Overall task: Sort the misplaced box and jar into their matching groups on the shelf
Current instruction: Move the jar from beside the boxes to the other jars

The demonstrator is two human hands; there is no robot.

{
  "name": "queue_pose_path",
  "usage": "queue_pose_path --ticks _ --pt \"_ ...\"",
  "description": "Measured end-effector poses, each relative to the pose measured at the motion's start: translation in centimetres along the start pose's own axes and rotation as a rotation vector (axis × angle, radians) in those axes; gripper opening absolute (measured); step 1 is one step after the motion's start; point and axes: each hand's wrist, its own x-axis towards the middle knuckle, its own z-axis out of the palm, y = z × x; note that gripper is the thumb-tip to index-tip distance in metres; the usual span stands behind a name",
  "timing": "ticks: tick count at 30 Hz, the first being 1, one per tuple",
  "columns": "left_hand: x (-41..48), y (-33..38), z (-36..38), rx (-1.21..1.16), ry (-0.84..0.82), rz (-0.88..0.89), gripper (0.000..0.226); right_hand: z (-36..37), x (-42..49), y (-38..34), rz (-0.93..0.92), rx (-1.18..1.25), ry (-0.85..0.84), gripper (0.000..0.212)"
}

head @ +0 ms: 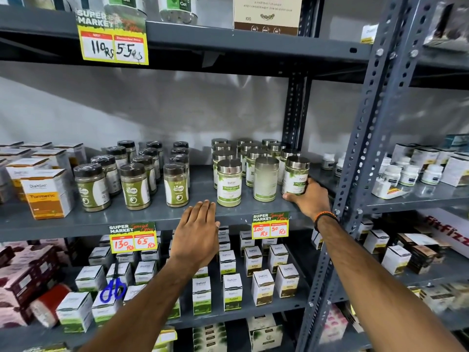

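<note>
Shelf: right hand grips upright jar, lid up.

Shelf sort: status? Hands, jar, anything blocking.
Right hand wrapped on silver-lid jar, front right of its group. Left hand open, empty, at shelf edge. Nothing blocking.

Jar: steel-lidded, green-and-white Moringa label, upright at the front right of its matching group on the grey shelf. Box: white and orange, Turmeric label, upright at front left among like boxes.
</note>
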Motion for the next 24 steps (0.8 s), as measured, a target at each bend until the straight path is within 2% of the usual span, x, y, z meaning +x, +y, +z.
queue_pose_path --ticks 21,24 --pt "0.0 -0.1 0.0 -0.010 -0.029 0.001 0.064 -0.1 -0.5 -0.6 0.017 -0.080 0.039 0.063" --pt "0.1 -0.1 -0.1 -0.018 -0.058 -0.004 0.065 0.0 -1.2 -0.6 0.013 -0.057 0.040 0.068"
